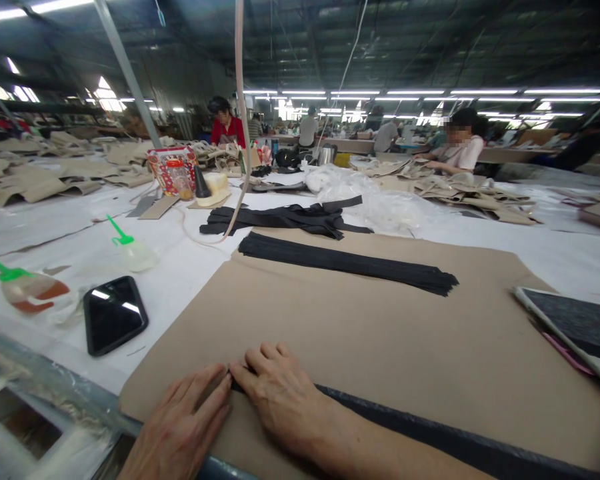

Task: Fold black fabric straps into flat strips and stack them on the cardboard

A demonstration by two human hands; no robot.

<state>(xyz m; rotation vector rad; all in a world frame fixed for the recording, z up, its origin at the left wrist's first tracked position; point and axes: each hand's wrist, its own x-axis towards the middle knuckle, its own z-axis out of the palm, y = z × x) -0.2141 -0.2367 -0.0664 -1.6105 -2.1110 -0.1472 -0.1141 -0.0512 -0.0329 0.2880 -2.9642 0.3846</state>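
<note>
Black, narrow, fabric-like strip point(380, 411): left end met by fingertips of both hands

Strip is laid along the near side of a large tan, smooth-faced sheet point(300, 313). Key relation: strip's long axis is run from the fingertips off to the right and slightly toward the near edge, so nearly all of its length is found on the right-hand side. Part of it is covered by the bare right hand point(280, 393); its near side is partly hidden by the right forearm.

Right hand is the nearer one: palm down over the strip, fingers bent, thumb side set at the strip's end. The bare left hand point(183, 417) is held just beyond that end, fingers nearly straight and close together, tips almost met by the right hand's. Whether the strip is pinched or only pressed by either hand cannot be made out; the undersides are hidden.

Farther back on the sheet, a flat bundle of black strips point(347, 262) is laid roughly crosswise, well apart from both hands. Left of the sheet, a black, glossy phone point(115, 315) is set on the white-covered table point(175, 293).
</note>
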